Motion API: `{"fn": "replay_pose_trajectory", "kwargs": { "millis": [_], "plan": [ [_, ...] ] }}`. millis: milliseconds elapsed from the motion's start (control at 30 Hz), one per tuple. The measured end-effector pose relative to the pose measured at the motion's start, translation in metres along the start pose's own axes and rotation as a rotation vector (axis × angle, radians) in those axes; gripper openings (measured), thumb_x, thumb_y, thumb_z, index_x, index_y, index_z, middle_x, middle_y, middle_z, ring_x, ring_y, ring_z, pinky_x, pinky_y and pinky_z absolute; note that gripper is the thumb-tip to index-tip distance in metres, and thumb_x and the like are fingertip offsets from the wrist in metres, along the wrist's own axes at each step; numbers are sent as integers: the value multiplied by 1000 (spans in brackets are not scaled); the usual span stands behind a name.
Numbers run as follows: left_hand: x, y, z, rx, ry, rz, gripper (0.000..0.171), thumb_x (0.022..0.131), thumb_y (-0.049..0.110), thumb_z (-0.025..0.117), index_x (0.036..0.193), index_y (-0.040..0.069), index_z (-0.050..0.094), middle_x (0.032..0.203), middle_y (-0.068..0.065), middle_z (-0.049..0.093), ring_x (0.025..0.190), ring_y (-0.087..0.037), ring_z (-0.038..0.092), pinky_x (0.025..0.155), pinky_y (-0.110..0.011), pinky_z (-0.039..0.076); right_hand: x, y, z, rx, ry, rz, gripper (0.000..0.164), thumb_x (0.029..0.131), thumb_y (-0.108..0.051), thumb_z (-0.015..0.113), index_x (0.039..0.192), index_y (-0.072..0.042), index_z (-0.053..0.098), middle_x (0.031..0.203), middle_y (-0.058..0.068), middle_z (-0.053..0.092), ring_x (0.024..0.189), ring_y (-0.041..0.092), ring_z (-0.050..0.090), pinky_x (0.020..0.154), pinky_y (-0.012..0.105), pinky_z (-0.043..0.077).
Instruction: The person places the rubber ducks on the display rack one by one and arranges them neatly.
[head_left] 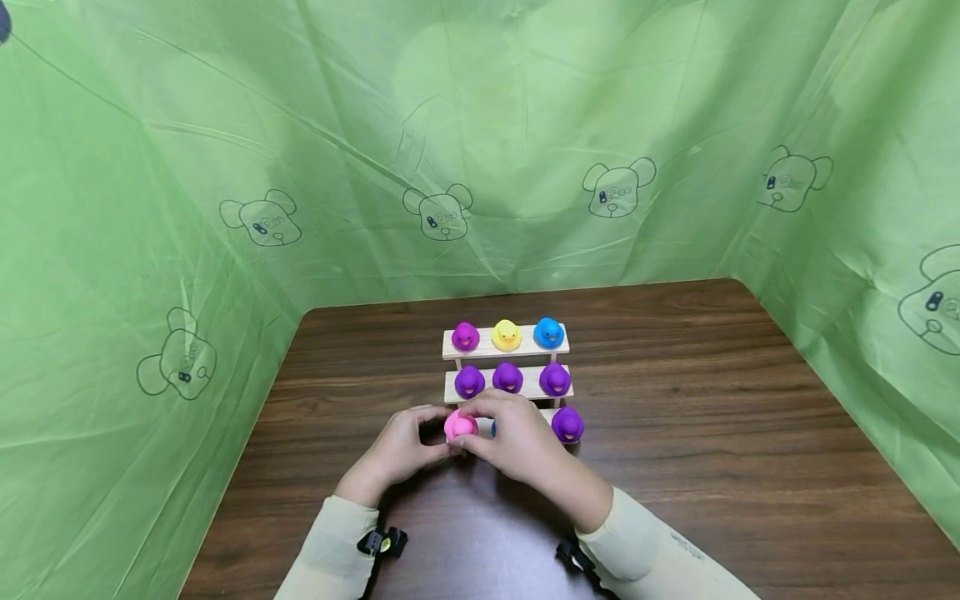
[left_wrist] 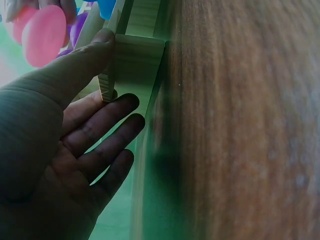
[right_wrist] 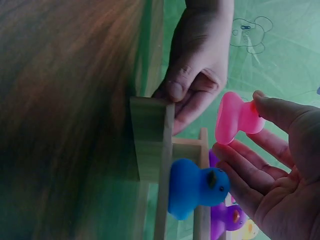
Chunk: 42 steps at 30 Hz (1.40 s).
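My right hand [head_left: 521, 437] pinches a pink rubber duck [head_left: 461, 425] between thumb and fingers. The duck [right_wrist: 232, 117] is held just above the left end of the lowest shelf, apart from the board in the right wrist view. With thumb and index finger, my left hand [head_left: 401, 446] grips the left end of that shelf on the wooden tiered rack [left_wrist: 140, 55]; its other fingers are spread loosely. On the same shelf sits a blue duck [right_wrist: 186, 187], mostly hidden behind my right hand in the head view. At its right end stands a purple duck [head_left: 567, 425].
Three purple ducks [head_left: 507, 377] line the middle shelf. The top shelf carries a magenta duck [head_left: 465, 337], a yellow duck [head_left: 506, 335] and a blue duck [head_left: 549, 332]. Beneath the rack is a brown wood-grain table [head_left: 690, 400], with green printed sheeting [head_left: 525, 167] around it.
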<state>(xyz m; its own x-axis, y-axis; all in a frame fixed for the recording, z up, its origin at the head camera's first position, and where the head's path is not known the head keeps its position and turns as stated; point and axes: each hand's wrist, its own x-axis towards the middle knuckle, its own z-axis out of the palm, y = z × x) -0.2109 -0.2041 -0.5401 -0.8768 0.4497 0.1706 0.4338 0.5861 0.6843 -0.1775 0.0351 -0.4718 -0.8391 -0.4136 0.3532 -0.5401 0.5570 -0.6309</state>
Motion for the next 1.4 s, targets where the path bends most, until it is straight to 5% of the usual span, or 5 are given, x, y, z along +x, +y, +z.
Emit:
{"fn": "replay_pose_trajectory", "kwargs": {
  "millis": [600,1400],
  "plan": [
    [-1,-1,1,-7,13,15,50,78,22,95,123,12,76,123,1,74,119,-17,67,107,-41,52,4,11,18,-84,-18,60,26,82,-33,92,103,-22,80,103,-10,72,88,16,70,78,33,56],
    [0,2,0,-7,1,2,49,79,26,95,123,14,76,123,3,74,120,-14,66,109,-39,50,3,12,22,-227,-22,36,28,82,-35,90,104,-21,80,107,-8,73,82,12,64,73,35,58]
  ]
}}
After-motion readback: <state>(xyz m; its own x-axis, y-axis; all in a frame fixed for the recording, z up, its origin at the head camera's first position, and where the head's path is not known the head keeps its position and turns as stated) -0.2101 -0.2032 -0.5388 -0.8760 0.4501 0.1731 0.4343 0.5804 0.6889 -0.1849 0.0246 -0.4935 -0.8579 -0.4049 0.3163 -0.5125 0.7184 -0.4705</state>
